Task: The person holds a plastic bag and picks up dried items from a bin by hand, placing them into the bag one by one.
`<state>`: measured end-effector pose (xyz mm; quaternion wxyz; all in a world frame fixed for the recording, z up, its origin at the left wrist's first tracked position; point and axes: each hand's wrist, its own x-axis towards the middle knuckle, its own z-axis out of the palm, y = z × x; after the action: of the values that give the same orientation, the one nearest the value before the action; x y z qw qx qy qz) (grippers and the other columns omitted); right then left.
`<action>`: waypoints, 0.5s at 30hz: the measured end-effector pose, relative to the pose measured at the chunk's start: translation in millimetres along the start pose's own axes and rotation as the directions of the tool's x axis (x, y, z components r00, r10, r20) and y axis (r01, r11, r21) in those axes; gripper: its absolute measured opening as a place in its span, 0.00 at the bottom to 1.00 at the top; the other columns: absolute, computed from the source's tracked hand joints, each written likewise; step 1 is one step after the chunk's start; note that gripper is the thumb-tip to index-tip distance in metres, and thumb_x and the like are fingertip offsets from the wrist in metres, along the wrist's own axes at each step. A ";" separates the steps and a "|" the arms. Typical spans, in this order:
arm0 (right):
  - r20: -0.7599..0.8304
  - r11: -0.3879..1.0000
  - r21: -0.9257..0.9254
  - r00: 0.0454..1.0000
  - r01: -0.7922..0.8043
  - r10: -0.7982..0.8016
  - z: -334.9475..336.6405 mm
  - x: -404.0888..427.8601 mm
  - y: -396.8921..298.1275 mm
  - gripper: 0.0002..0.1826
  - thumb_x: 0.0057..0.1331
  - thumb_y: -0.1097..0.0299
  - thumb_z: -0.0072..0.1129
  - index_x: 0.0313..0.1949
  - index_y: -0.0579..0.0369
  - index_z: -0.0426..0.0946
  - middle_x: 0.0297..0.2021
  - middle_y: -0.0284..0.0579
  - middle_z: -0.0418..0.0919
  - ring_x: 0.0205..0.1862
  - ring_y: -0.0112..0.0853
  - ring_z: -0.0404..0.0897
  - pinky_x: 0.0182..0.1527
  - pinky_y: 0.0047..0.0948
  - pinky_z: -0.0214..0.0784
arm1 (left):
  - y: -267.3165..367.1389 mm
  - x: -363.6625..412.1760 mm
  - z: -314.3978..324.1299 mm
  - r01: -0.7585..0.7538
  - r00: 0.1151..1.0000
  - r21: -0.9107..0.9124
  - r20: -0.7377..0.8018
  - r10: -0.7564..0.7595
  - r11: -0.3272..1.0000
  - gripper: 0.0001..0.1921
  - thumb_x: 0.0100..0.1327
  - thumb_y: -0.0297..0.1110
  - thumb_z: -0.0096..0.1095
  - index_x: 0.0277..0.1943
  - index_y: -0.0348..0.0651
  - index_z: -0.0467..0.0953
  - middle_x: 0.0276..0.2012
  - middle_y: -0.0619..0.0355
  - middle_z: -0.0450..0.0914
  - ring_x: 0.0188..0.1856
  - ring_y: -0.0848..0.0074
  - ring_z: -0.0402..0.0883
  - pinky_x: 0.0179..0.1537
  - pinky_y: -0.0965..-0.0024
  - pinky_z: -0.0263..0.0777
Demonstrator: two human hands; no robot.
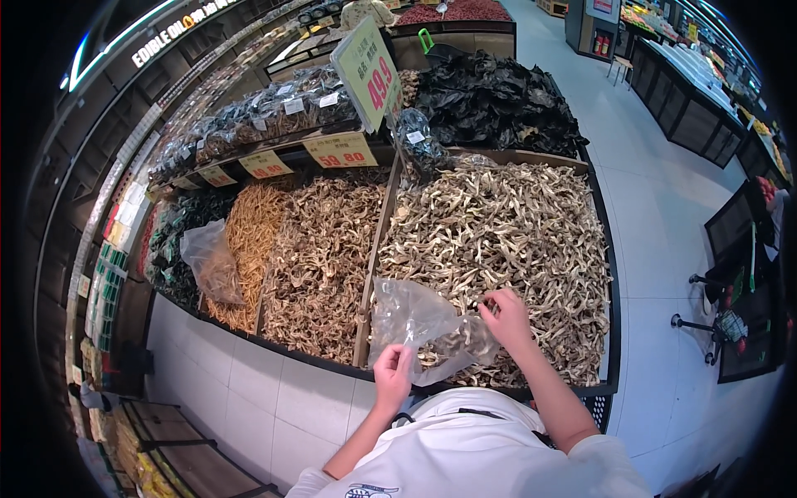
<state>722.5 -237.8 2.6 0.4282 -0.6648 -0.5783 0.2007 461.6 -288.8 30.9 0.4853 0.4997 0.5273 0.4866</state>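
Note:
My left hand [394, 371] pinches the edge of a clear plastic bag [414, 311] at the front of the bin. Over the right end of the bag is my right hand [507, 314], its fingers curled near the dried mushrooms [498, 230]; whether they grip anything is unclear. The bag lies across the pale dried mushrooms and reaches the wooden divider [381, 224] on the left. Some mushroom pieces show through its film.
Left of the divider lie browner dried mushrooms [324, 255], orange dried strips [249, 230] and another plastic bag [215, 264]. Behind are black dried goods [498, 103], packaged bags [261, 112] and an upright price sign [367, 75]. A dark rim [613, 280] edges the bin.

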 end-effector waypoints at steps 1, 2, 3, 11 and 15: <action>0.003 0.991 -0.087 0.995 0.099 -0.099 4.2 2.8 -0.5 0.10 0.62 0.66 0.68 0.41 0.54 0.81 0.38 0.43 0.79 0.35 0.41 0.82 0.38 0.38 0.75 | -0.7 0.4 -0.6 0.008 1.000 -0.006 0.009 -0.008 1.000 0.09 0.75 0.32 0.58 0.37 0.39 0.75 0.27 0.70 0.72 0.29 0.91 0.66 0.29 0.82 0.61; 0.049 0.991 -0.129 0.999 0.024 -0.018 8.1 2.8 -1.7 0.11 0.62 0.63 0.68 0.42 0.52 0.81 0.41 0.44 0.79 0.42 0.47 0.82 0.45 0.44 0.76 | -0.7 0.7 -1.0 0.016 1.000 -0.013 0.019 -0.016 1.000 0.09 0.75 0.33 0.59 0.38 0.39 0.75 0.27 0.70 0.72 0.29 0.91 0.66 0.29 0.82 0.62; 0.046 0.991 -0.131 0.999 0.026 -0.020 11.1 5.2 -5.2 0.11 0.62 0.63 0.68 0.42 0.52 0.81 0.41 0.44 0.79 0.42 0.47 0.82 0.45 0.44 0.76 | -0.3 1.0 -1.7 0.013 1.000 -0.016 0.021 -0.013 1.000 0.09 0.75 0.33 0.59 0.38 0.39 0.75 0.27 0.70 0.72 0.29 0.91 0.66 0.29 0.82 0.62; 0.025 0.962 -0.270 0.999 0.044 -0.039 21.0 9.5 -9.6 0.06 0.60 0.68 0.66 0.35 0.55 0.80 0.38 0.47 0.78 0.42 0.46 0.80 0.45 0.42 0.74 | -1.4 4.2 -4.6 0.035 0.996 -0.060 0.080 -0.030 0.998 0.08 0.74 0.32 0.60 0.41 0.35 0.77 0.28 0.70 0.73 0.30 0.91 0.68 0.31 0.83 0.62; 0.099 0.942 -0.318 0.985 -0.103 0.141 -4.1 5.2 -36.3 0.05 0.57 0.70 0.65 0.32 0.56 0.81 0.37 0.48 0.78 0.43 0.44 0.80 0.48 0.42 0.75 | -3.5 5.9 -8.4 0.035 0.995 -0.067 0.090 -0.029 0.997 0.08 0.74 0.32 0.60 0.41 0.36 0.77 0.29 0.70 0.73 0.30 0.91 0.68 0.31 0.83 0.62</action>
<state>705.2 -235.6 35.1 0.2689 -0.7452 -0.5852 0.1728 452.8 -283.2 27.7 0.5331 0.4953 0.4960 0.4738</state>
